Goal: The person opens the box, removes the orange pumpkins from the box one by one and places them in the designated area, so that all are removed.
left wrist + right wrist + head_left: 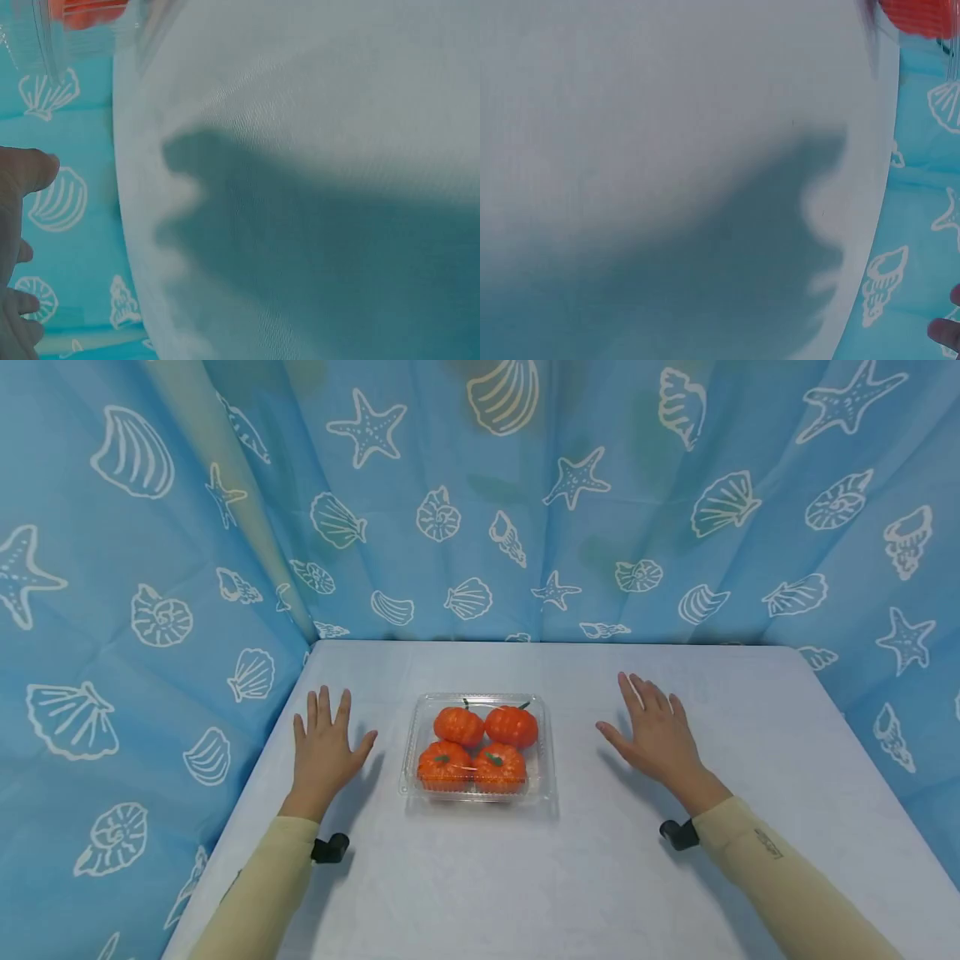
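Note:
A clear plastic container (540,789) stands near the middle of the white table, with several small orange pumpkins (512,727) with green stems inside it. To its left my left hand (322,764) is held over the table, fingers spread and holding nothing. My right hand (660,735) is on the other side, its fingers straight and thumb out, also holding nothing. Both hands are apart from the container. In the left wrist view the container (90,49) shows at the top left; in the right wrist view a pumpkin (922,15) shows at the top right.
The white table (480,877) ends at a blue curtain (420,468) printed with white shells and starfish, which hangs behind it and on both sides. Each wrist wears a small black camera (330,848). Shadows of the hands fall on the tabletop.

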Available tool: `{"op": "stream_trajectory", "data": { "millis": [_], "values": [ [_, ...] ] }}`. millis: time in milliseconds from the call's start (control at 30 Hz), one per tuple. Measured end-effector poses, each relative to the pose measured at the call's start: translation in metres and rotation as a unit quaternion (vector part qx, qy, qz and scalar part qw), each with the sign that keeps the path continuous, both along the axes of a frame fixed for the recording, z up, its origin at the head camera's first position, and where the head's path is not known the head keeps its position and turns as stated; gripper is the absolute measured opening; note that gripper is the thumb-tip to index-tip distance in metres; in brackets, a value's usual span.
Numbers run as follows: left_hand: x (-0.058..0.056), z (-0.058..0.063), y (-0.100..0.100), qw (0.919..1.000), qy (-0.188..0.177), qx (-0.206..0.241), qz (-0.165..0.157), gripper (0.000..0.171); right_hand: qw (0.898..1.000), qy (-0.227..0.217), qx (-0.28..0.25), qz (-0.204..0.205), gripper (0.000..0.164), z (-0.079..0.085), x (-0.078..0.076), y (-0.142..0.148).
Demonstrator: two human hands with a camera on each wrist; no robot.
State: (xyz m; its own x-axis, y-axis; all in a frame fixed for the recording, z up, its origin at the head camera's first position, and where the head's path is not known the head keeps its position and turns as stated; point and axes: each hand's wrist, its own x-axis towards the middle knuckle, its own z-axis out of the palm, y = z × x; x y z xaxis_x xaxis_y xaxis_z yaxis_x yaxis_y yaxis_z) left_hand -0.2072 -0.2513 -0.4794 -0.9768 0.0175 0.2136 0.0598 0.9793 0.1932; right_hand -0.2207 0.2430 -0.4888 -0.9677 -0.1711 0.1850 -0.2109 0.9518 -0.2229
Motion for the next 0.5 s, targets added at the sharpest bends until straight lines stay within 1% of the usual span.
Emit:
{"op": "stream_trajectory", "data": {
  "millis": [167, 267, 300, 367, 500],
  "values": [
    [0.005, 0.001, 0.004, 0.999, 0.039, 0.021, -0.009, 0.073, 1.0, 0.004, -0.012, 0.009, 0.091, -0.001, 0.005, -0.005],
    [0.008, 0.001, 0.006, 0.9976, 0.048, 0.049, -0.012, 0.064, 1.0, 0.002, -0.017, 0.015, 0.089, -0.002, 0.009, -0.008],
    [0.01, 0.001, 0.007, 0.9971, 0.047, 0.06, -0.011, 0.061, 1.0, 0.001, -0.018, 0.016, 0.089, -0.002, 0.01, -0.009],
    [0.012, 0.001, 0.008, 0.9957, 0.031, 0.087, -0.01, 0.058, 1.0, -0.002, -0.023, 0.019, 0.088, -0.001, 0.013, -0.012],
    [0.018, 0.004, 0.014, 0.9886, -0.021, 0.149, -0.006, 0.056, 0.999, -0.013, -0.037, 0.023, 0.084, 0.002, 0.019, -0.017]
  ]
}}
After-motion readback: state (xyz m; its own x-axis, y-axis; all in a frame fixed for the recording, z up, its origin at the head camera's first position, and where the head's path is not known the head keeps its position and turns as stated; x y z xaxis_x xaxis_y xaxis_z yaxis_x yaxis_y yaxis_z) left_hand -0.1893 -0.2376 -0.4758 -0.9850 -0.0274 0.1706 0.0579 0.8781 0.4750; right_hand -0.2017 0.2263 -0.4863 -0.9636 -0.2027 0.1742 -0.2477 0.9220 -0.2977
